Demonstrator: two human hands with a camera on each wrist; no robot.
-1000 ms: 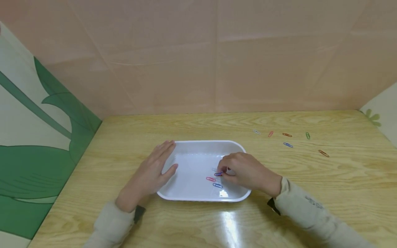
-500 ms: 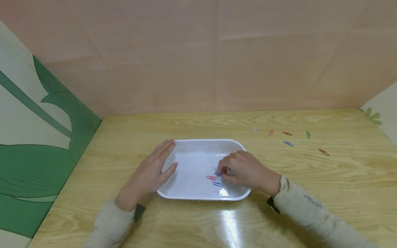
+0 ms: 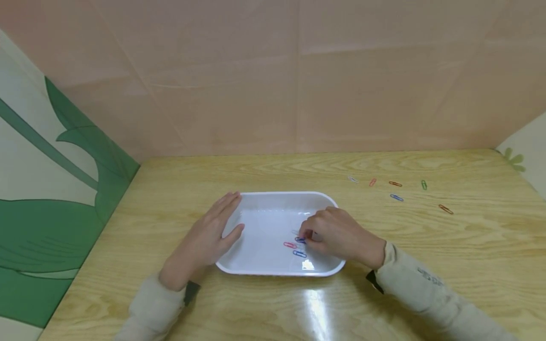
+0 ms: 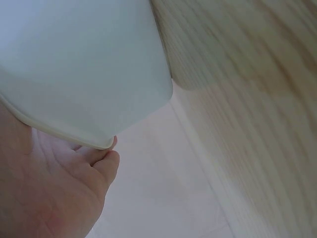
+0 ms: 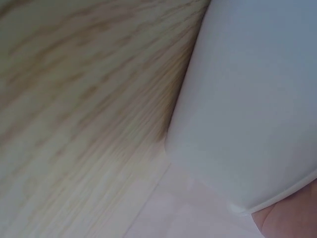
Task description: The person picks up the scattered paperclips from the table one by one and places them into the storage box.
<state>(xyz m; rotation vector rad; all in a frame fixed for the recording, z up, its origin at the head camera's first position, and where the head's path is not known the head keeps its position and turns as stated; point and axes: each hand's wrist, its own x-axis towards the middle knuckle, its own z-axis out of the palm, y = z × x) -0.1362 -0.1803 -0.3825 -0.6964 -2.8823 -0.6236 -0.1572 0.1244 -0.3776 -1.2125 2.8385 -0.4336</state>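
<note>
A white tray [image 3: 256,273] stands on the wooden table. My left hand [image 3: 200,239] rests along its left rim, fingers straight and thumb reaching over the inside. In the left wrist view, that hand [image 4: 59,183] lies against the rim from outside. Over the tray's right side, my right hand [image 3: 337,237] pinches a dark blue paper clip [image 3: 299,240] low above the bottom; the fingers partly hide it. Close by in the tray lie a pink paper clip [image 3: 290,245], a blue paper clip [image 3: 299,254] and a pale paper clip [image 3: 295,232].
Several loose paper clips lie behind and right of the tray: white [image 3: 353,179], pink [image 3: 373,182], red [image 3: 395,183], blue [image 3: 396,197], green [image 3: 424,184] and brownish-orange [image 3: 445,209]. A pinkish covered wall [image 3: 294,94] rises at the table's back edge.
The dark blue paper clip has turned slightly at my right fingertips. Both hands and the tray have stayed in place.
</note>
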